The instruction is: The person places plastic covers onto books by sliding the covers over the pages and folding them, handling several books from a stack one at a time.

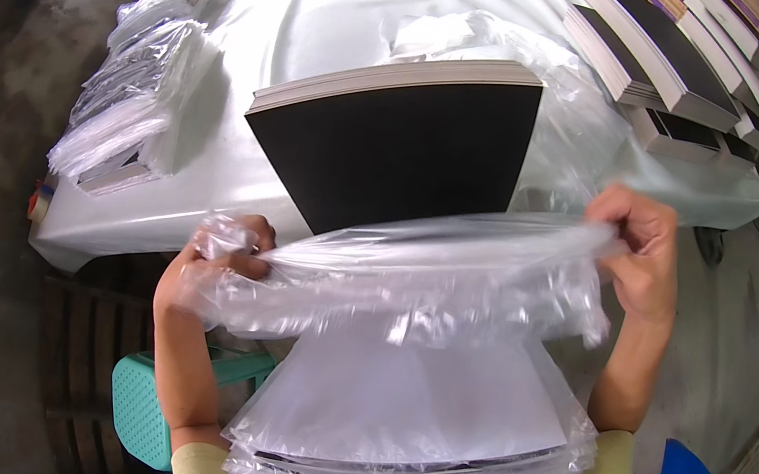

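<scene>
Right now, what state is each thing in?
Left hand: closed on bag
Right hand: pinching bag
Bag: clear, stretched between both hands
Black stack: black face showing, lower part hidden
Near pile: sleeved in clear plastic
Left pile: wrapped in clear plastic
Right stacks: piled, dark tops showing
Table: covered

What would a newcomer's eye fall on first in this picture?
Probably the stack of black-topped boards, dark and large against the pale table cover at the centre. Just below it, the left hand and right hand hold clear plastic film stretched between them. Nearest the person's body, a pile of plastic-wrapped white sheets stands out too.
</scene>
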### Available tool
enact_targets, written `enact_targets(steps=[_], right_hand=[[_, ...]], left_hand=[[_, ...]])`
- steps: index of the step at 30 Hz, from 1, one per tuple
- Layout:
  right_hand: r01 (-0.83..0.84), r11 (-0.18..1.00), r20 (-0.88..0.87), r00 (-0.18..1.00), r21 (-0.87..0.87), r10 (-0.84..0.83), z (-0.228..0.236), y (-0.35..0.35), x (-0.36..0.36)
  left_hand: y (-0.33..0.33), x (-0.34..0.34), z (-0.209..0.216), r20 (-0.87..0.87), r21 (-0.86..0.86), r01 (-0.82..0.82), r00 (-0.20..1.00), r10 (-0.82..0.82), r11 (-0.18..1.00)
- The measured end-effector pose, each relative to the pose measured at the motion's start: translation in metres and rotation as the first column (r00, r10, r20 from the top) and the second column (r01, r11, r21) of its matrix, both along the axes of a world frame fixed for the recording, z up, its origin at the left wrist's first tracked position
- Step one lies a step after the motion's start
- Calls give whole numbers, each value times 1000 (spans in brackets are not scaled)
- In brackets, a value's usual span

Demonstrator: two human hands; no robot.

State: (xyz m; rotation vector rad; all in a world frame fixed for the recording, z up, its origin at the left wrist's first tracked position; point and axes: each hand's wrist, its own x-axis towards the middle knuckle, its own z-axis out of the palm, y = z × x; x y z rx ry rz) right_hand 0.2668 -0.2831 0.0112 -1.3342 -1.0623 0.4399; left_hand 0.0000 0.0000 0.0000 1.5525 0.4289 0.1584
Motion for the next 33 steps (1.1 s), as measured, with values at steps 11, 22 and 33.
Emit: enact_targets(steps=[11, 22, 33], right_hand=[[48, 899, -733, 561, -436, -385, -116, -23, -11], [440, 471, 120, 815, -765, -567, -325, 10, 8], [-288, 895, 109, 933, -342, 342, -38, 69, -11]], left_hand=[[4, 5, -138, -84, -198, 129, 985, -147, 972], [24, 3, -341, -100, 88, -442, 888, 449, 893], [-30, 32, -23, 556, -244, -47, 811, 180, 969]])
